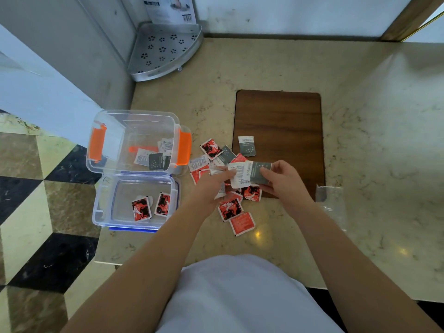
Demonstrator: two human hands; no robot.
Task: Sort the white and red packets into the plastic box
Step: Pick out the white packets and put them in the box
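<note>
My right hand (282, 179) pinches a white-and-grey packet (258, 171) over the loose pile (230, 188), just right of the plastic box (134, 143). My left hand (213, 186) is closed on white packets (217, 169) beside it. Red packets (150, 207) lie in the nearer clear box (101, 212).

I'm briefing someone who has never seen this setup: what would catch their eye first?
Probably the scatter of red and white packets on the marble counter, with the left hand and right hand holding white packets over it. Left of them sit two clear boxes: the orange-latched box holds white packets, the nearer box red ones.
</note>
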